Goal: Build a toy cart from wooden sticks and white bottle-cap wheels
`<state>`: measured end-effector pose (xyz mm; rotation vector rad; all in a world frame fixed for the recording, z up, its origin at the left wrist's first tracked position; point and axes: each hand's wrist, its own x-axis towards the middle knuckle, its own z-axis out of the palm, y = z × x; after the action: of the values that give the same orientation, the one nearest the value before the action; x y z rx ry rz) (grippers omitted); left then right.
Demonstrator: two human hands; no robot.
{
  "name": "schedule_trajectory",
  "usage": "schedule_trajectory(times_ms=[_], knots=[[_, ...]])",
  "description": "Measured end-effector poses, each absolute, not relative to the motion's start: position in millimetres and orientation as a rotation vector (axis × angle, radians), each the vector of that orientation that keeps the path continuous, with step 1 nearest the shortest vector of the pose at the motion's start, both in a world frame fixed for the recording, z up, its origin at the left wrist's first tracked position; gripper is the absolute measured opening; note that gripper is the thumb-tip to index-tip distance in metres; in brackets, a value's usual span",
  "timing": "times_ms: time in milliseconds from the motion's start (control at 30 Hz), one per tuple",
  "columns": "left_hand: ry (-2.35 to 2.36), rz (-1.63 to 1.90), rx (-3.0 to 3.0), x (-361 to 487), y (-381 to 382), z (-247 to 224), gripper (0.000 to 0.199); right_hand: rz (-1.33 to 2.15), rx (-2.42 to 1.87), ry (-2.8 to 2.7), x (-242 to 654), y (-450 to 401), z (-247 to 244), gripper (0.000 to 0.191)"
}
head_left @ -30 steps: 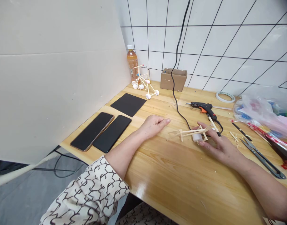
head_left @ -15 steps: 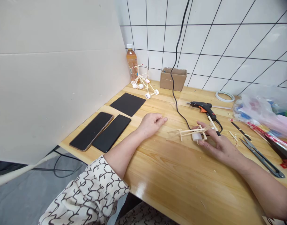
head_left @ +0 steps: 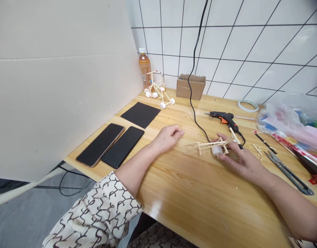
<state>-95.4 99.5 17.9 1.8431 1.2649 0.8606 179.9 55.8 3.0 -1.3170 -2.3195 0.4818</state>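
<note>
My left hand (head_left: 168, 138) rests on the table with its fingers curled in and closed, and nothing shows in it. On the right, my right hand (head_left: 241, 158) grips a small stick frame (head_left: 205, 146) of thin pale wooden sticks, its thumb and fingers around the right end. At that end, between thumb and fingers, sits a white cylinder (head_left: 216, 150), and a thicker stick with a dark end stands up behind it. A similar stick model with white wheels (head_left: 158, 88) stands at the back left.
A black glue gun (head_left: 224, 117) lies behind my right hand, its cord nearby. Scissors (head_left: 290, 174), a tape roll (head_left: 247, 105) and plastic bags (head_left: 290, 113) are at right. Two phones (head_left: 122, 146), a black sheet (head_left: 140, 114), a drink bottle (head_left: 145, 69) and a cardboard box (head_left: 190, 87) stand left and back.
</note>
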Motion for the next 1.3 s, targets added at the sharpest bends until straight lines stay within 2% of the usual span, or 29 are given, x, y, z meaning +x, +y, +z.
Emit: schedule_trajectory(times_ms=[133, 433, 567, 767, 867, 1100, 1200, 1300], knots=[[1.279, 0.825, 1.879, -95, 99, 18, 0.021, 0.478, -1.335, -2.308, 179, 55, 3, 0.052], [1.259, 0.801, 1.85, -96, 97, 20, 0.048, 0.505, -1.33, -2.322, 176, 55, 9, 0.049], [1.259, 0.815, 1.844, -97, 98, 20, 0.043, 0.474, -1.331, -2.304, 178, 56, 4, 0.052], [1.264, 0.816, 1.9, -96, 99, 16, 0.016, 0.465, -1.323, -2.306, 178, 56, 4, 0.051], [1.306, 0.814, 1.909, -95, 99, 17, 0.021, 0.474, -1.336, -2.313, 175, 55, 9, 0.049], [1.297, 0.92, 1.851, -96, 97, 21, 0.049, 0.505, -1.334, -2.322, 173, 54, 14, 0.046], [1.281, 0.91, 1.819, -96, 97, 21, 0.047, 0.502, -1.337, -2.316, 173, 55, 13, 0.046], [1.278, 0.912, 1.847, -96, 99, 19, 0.036, 0.496, -1.328, -2.324, 174, 55, 11, 0.046]])
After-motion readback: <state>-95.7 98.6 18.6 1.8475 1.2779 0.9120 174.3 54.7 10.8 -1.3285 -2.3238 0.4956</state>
